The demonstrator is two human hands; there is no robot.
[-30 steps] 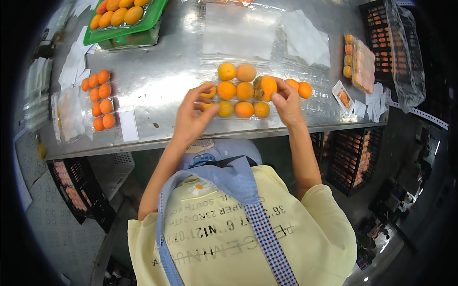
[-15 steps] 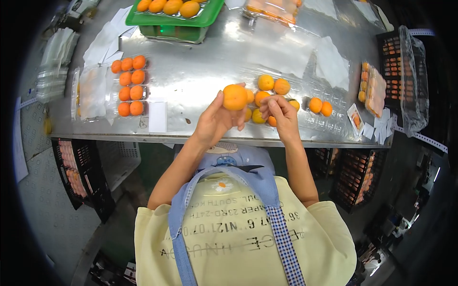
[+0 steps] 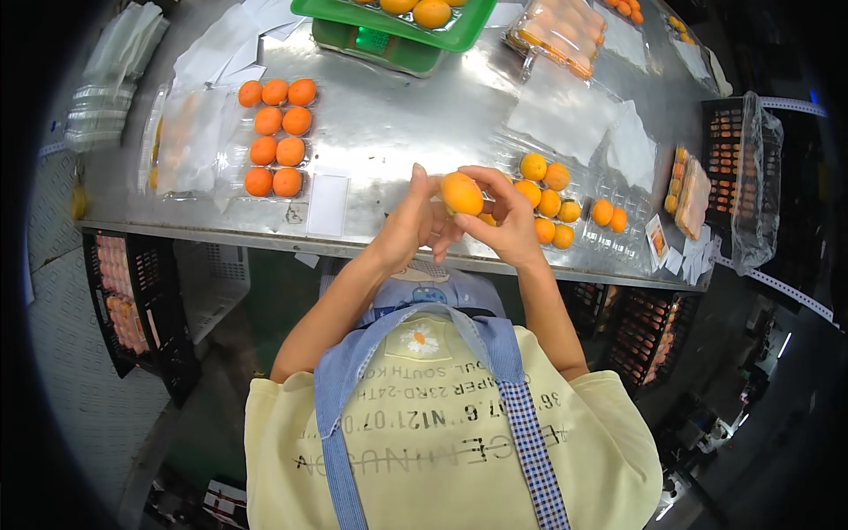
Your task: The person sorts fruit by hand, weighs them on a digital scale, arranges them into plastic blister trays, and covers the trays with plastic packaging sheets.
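Note:
My right hand has its thumb and fingers closed round a smooth orange-yellow fruit, held above the front of the metal table. Close on its left is my left hand, palm turned toward the fruit, thumb raised and apart from the partly curled fingers. Just to the right, several yellow-orange fruits lie grouped by a clear plastic tray, which has two fruits in its cups. Deeper orange fruits stand in paired rows in another clear tray on the left.
A green scale with a lit display carries a tray of fruit at the back. White cards and paper sheets lie about. Filled packs sit behind. Black crates stand below the table's front edge.
The fruit has passed from my left hand to my right hand. My right hand has moved left to meet my left hand. The camera view has shifted, moving the table contents across the picture.

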